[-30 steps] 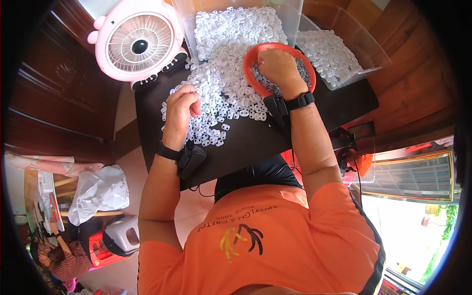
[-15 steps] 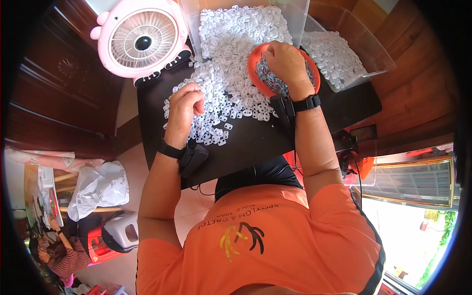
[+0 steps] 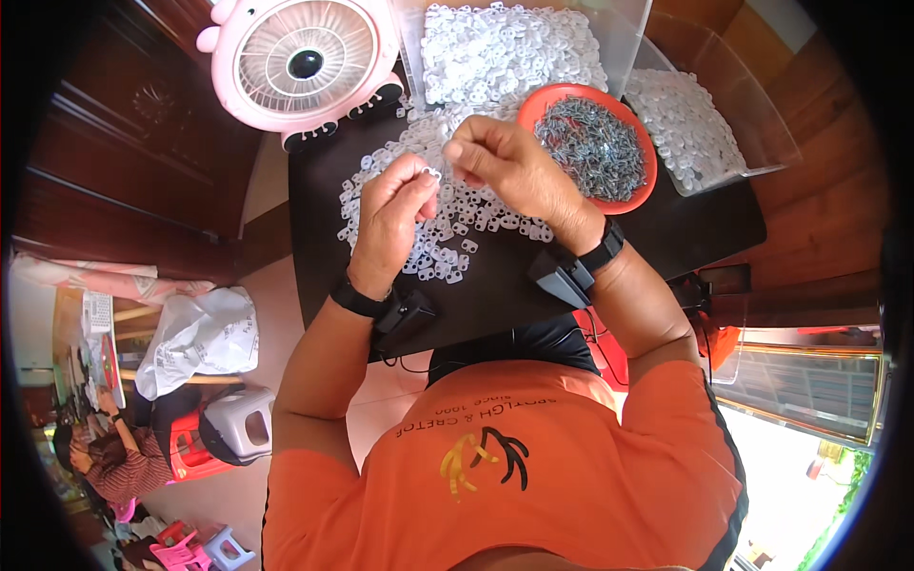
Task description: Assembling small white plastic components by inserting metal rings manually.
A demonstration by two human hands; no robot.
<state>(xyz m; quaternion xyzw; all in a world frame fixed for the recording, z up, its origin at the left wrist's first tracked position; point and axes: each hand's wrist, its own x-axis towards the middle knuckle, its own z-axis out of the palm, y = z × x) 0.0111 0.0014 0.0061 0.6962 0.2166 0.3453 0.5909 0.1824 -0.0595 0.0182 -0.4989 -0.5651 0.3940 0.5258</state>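
My left hand pinches a small white plastic piece with holes between thumb and fingers. Close beside it, to the right, my right hand has its thumb and fingertips pressed together; whatever is in that pinch is too small to make out. Under and around both hands spreads a pile of loose white plastic pieces on the dark table. Right of my right hand sits an orange-red plate heaped with small grey metal screws or nails.
A clear bin full of white pieces stands at the back, and another clear bin holds more at the right. A pink fan is at the back left. Far left, a person sits near stools.
My right hand has come off the plate, moving left to beside my left hand. My left hand has turned slightly, and a white piece now shows at its fingertips. The view has shifted a little.
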